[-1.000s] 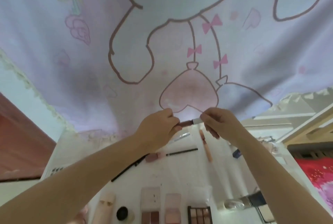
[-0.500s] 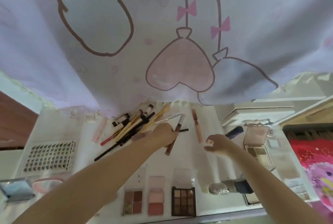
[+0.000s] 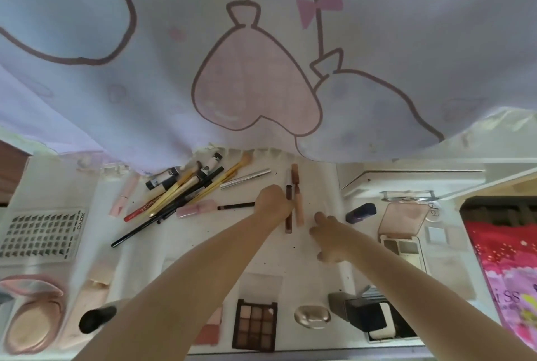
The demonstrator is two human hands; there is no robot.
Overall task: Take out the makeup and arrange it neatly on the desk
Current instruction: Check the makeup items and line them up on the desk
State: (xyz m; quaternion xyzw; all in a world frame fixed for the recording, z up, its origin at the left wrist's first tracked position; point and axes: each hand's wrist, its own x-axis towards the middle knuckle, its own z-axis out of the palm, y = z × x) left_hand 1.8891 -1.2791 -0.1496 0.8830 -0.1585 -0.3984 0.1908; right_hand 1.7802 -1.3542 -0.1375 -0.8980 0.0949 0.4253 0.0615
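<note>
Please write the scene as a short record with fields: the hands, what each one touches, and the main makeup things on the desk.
left hand: left hand on the dark lip gloss tube, setting it down; exact grip unclear
right hand: right hand open, holding nothing
beside tube: peach lip gloss tube, parallel, close alongside
far left of hands: pile of brushes and pencils, crossed untidily
near edge: eyeshadow palette, open
right side: pink compact, open
surface: white desk
</note>
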